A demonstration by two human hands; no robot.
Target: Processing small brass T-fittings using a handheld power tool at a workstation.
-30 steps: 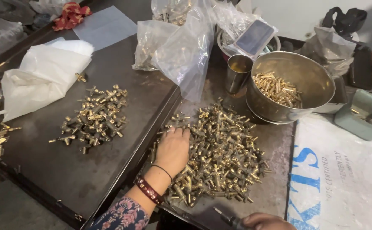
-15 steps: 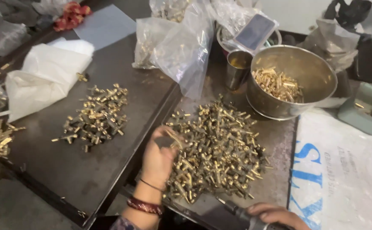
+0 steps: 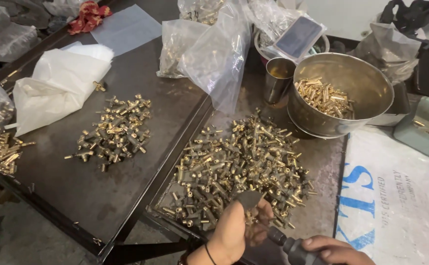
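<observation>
My left hand (image 3: 236, 228) is at the near edge of the big pile of brass fittings (image 3: 239, 169), fingers closed around a small brass fitting (image 3: 249, 200) held up at its tip. My right hand (image 3: 339, 249) grips a dark power tool (image 3: 293, 248) at the bottom edge, its nose pointing left toward my left hand. A smaller pile of brass fittings (image 3: 116, 131) lies on the dark metal tray (image 3: 91, 196) to the left.
A steel bowl (image 3: 342, 95) with brass pins stands at the back right, a steel cup (image 3: 278, 78) beside it. Clear plastic bags (image 3: 209, 44) and a white bag (image 3: 57, 86) lie at the back. A white printed sack (image 3: 396, 196) covers the right.
My left hand left the pile's left side and drew back toward me, now holding a fitting. My right hand and its tool came further into view.
</observation>
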